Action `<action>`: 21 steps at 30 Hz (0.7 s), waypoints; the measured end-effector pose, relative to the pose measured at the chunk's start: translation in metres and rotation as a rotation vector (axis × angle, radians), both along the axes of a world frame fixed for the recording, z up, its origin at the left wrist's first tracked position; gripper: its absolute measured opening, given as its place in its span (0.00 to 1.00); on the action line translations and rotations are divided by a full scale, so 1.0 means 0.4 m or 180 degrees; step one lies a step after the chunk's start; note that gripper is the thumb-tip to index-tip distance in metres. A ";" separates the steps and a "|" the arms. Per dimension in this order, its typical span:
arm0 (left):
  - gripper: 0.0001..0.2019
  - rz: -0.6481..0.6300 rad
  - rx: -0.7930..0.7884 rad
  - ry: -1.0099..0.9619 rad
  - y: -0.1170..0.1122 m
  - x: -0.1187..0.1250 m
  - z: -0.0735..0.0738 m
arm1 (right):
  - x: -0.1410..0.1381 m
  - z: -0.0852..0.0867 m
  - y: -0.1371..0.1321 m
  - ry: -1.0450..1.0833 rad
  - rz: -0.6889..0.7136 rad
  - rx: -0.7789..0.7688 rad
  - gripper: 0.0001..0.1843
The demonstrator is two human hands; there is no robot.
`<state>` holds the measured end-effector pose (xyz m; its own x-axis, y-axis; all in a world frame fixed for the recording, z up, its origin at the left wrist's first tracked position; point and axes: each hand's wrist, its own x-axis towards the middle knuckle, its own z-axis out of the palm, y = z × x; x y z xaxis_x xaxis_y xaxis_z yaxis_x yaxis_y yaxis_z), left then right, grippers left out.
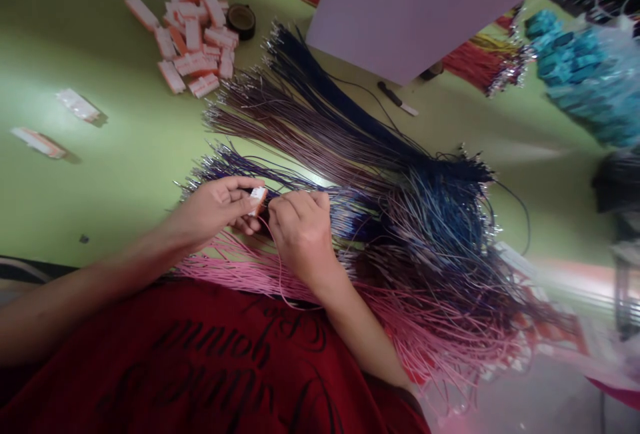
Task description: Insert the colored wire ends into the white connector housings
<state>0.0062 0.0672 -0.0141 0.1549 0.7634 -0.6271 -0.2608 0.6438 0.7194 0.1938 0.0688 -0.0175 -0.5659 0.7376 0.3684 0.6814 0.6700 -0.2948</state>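
The left hand (215,211) is pinching a white connector (259,196) between thumb and fingertips, over the near middle of the green table (100,174). Just right of it, the right hand (300,227) is closing its fingers on a thin pink wire (279,274) at the connector's edge.

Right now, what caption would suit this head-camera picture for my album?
Left hand pinches a small white connector, right hand a pink wire, above fanned wire bundles.

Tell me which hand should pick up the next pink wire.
Right, probably. The right hand rests over the pink wires, pinching only one thin pink wire; the left hand is shut on the white connector.
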 end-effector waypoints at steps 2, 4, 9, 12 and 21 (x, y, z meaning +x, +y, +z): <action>0.23 -0.0020 -0.0044 -0.0014 0.001 0.001 0.003 | -0.006 -0.004 -0.001 -0.0020 0.0047 0.0008 0.16; 0.23 -0.0041 -0.0072 -0.0041 0.002 0.001 0.004 | -0.009 -0.008 -0.001 -0.0002 0.0070 0.0025 0.17; 0.25 0.0084 -0.0052 -0.0109 -0.002 -0.001 0.001 | 0.000 -0.014 0.003 0.0208 -0.0084 -0.0181 0.14; 0.24 0.0038 -0.0034 -0.0078 -0.001 -0.002 -0.006 | -0.001 -0.016 0.005 0.0137 -0.0070 -0.0230 0.15; 0.21 -0.0013 -0.0011 -0.0068 0.001 -0.001 -0.009 | 0.007 -0.016 0.012 0.0079 0.0029 -0.0218 0.14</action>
<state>0.0059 0.0678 -0.0177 0.1713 0.7606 -0.6262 -0.2733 0.6474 0.7115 0.1967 0.0738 -0.0239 -0.5641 0.7565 0.3310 0.6673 0.6537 -0.3568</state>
